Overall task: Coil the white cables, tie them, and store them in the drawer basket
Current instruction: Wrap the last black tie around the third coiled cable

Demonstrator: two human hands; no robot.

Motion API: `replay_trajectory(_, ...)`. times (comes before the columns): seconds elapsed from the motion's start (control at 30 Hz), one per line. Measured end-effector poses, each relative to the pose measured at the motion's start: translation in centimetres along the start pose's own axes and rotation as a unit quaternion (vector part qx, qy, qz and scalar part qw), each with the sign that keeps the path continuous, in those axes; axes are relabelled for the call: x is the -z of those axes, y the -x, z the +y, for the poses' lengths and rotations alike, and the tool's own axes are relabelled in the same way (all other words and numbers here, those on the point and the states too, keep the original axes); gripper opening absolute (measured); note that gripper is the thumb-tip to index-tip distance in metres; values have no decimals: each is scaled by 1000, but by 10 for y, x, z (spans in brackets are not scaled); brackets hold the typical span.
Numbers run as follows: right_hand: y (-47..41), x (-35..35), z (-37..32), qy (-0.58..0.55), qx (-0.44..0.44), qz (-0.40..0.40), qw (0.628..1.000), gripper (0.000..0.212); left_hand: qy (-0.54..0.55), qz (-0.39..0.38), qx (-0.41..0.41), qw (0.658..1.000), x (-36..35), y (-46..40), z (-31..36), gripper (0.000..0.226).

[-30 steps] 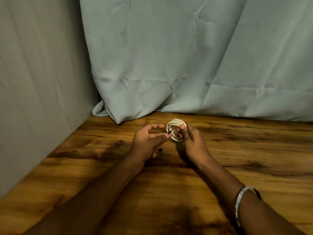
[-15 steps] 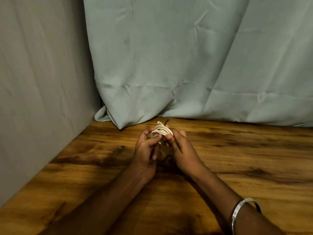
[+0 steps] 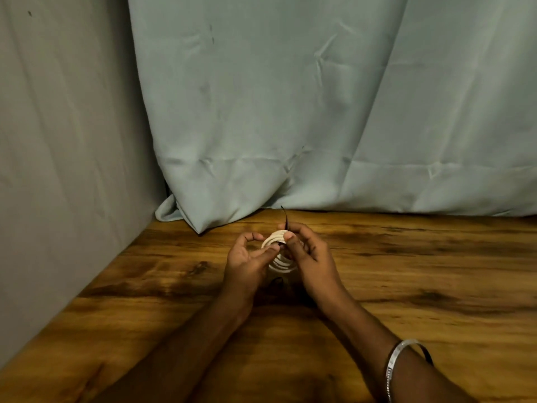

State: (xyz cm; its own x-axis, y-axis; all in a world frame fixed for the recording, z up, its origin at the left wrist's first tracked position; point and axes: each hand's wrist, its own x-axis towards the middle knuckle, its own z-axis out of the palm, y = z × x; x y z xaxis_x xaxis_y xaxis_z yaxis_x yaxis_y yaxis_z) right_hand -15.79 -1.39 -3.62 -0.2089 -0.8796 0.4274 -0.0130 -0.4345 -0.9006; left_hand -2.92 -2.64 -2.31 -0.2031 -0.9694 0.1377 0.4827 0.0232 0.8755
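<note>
Binding stage, one item: white cable coil (image 3: 278,254), small, several loops stacked, was held just above the wooden counter (image 3: 436,286) between both hands, near the counter's back edge.

Right hand (image 3: 308,254): thumb and fingers pinched the coil's upper right side together with a thin black tie (image 3: 284,219), one end of which stuck up above the fingers.

Left hand (image 3: 247,260): fingers curled at the coil's left side, thumb and forefinger tips at the loops by the tie's lower end; whether they pinched the tie or only the loops could not be told.

Handling, as judged: light, springy, smooth-skinned; loops likely to fan apart if released, so best taken across the whole stack at one spot, beside the tie. The tie looked thin and bendable.

Room: pale curtain (image 3: 290,112) hung close behind, its hem resting on the counter; grey wall (image 3: 58,141) along the left. Open wood lay to the right and toward the person. No drawer basket in view.
</note>
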Motion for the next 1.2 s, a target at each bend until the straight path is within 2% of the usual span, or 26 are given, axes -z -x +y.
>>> replay_trajectory(0.17,-8,14,7,-32,-9,130,991,14,-120,-28,-21,992,-4,6,-1,43)
replay_trajectory(0.27,-10,16,12,5,0,141,990,17,-150,-66,-21,986,-1,6,-4,36)
replay_trajectory(0.33,-10,17,13,20,-1,139,990,17,-186,-61,-34,980,-1,9,-4,24)
replay_trajectory(0.43,-7,16,11,58,3,101,993,14,-253,-22,-127,959,1,6,-6,9)
replay_trajectory(0.57,-2,11,4,152,35,11,988,21,-341,1,-223,913,12,-4,-8,4)
replay_trajectory(0.67,0,11,1,195,49,-23,979,20,-395,38,-292,870,20,-8,-5,12)
replay_trajectory(0.73,1,12,1,232,58,-34,970,22,-426,21,-322,845,23,-12,1,17)
replay_trajectory(0.83,3,12,-2,245,74,-39,966,19,-460,-45,-346,816,28,-17,8,17)
replay_trajectory(0.97,7,10,-8,192,42,-31,980,20,-499,-99,-376,774,33,-20,14,23)
replay_trajectory(1.07,8,10,-6,179,32,-16,983,20,-486,-112,-373,782,33,-22,13,24)
replay_trajectory(1.2,7,9,-4,180,26,-33,983,17,-459,-88,-345,814,28,-20,11,18)
